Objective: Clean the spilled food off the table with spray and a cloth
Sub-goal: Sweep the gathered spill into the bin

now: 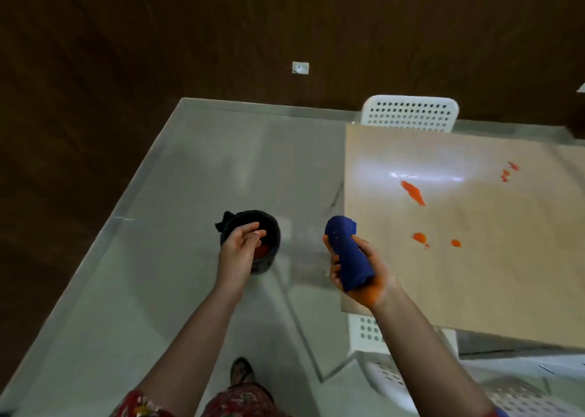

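A light wooden table fills the right side, with orange-red spilled food in a streak near its middle, smaller blobs nearer me and specks at the far right. My right hand grips a rolled blue cloth just off the table's left edge; orange smears show on the palm. My left hand hovers over a small dark bin on the floor, fingers loosely extended and holding nothing. Orange food lies inside the bin. No spray bottle is in view.
A white perforated chair stands behind the table's far edge, another white chair at the near edge. Grey tiled floor spreads to the left, bounded by a dark wooden wall. My foot shows below.
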Tool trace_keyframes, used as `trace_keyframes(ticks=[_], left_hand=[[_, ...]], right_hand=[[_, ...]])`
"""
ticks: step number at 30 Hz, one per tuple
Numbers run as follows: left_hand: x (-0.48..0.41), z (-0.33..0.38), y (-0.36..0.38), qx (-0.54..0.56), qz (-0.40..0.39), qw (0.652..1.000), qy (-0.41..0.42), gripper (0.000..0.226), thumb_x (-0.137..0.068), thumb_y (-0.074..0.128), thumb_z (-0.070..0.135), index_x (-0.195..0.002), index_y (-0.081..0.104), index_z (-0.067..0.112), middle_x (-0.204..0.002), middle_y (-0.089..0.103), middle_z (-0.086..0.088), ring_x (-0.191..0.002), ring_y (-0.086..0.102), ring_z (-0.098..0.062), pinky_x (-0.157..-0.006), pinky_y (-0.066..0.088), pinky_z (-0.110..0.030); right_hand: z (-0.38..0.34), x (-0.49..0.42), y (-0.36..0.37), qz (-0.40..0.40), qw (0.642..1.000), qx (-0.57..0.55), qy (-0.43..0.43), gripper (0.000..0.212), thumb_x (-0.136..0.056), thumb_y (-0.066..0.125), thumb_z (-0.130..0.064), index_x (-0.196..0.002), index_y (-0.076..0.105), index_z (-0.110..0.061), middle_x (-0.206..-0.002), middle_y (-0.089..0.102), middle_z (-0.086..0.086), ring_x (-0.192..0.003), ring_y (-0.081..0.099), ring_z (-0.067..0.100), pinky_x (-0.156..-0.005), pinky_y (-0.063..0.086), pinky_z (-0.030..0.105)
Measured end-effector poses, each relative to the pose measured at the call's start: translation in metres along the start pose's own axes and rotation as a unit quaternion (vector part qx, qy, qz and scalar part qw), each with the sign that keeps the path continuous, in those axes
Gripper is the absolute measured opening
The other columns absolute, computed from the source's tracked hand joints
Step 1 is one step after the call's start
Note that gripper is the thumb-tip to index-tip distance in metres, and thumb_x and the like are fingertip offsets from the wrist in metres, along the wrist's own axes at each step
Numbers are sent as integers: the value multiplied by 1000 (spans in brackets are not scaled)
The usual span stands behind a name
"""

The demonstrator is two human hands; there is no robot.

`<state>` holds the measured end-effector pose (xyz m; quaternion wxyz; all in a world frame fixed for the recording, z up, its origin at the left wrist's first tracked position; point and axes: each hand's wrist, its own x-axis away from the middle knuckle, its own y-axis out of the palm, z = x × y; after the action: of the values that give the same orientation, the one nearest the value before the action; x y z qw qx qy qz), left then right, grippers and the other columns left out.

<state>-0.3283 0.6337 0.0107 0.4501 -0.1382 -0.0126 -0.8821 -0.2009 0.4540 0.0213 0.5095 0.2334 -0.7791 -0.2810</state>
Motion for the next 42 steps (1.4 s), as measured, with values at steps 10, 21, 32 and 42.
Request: trace_keyframes(ticks=[10, 21, 32, 42], left_hand=[[-132, -40, -101, -64, 3, 991, -118, 21, -99, 49, 16, -118, 58, 12, -106, 67, -2, -89, 62, -10, -70, 41, -16], [-272, -114, -107, -128, 17, 959, -253, 15, -97, 51, 16, -109, 59, 19, -112, 66, -6, -104, 62, -23, -86, 43, -29], [-412, -276, -74, -226, 26, 872, -434, 43, -94, 55, 22, -134, 54, 5, -137, 54, -15, -122, 53, -32, -100, 43, -33], [-483, -416, -45, -107, 83, 812, -568, 62, -89, 62, 3, -143, 33, -4, -133, 52, -25, -104, 61, -37, -80, 53, -40]], right_hand=[[46, -140, 70, 121, 991, -34, 50, 47, -74, 74, -22, -115, 56, -7, -89, 60, 8, -62, 52, 17, -49, 49, 25], [43, -319, 90, 218, 963, 23, 159, 18, -93, 59, -21, -99, 59, -4, -74, 56, 10, -63, 52, 21, -43, 50, 25], [41, -501, 56, 242, 933, 157, 215, 39, -98, 52, -14, -135, 47, -6, -91, 59, 12, -67, 53, 22, -52, 46, 31], [67, -582, -17, 256, 928, 175, 207, 44, -94, 57, -10, -137, 47, -6, -112, 59, 16, -103, 57, 34, -78, 48, 41]])
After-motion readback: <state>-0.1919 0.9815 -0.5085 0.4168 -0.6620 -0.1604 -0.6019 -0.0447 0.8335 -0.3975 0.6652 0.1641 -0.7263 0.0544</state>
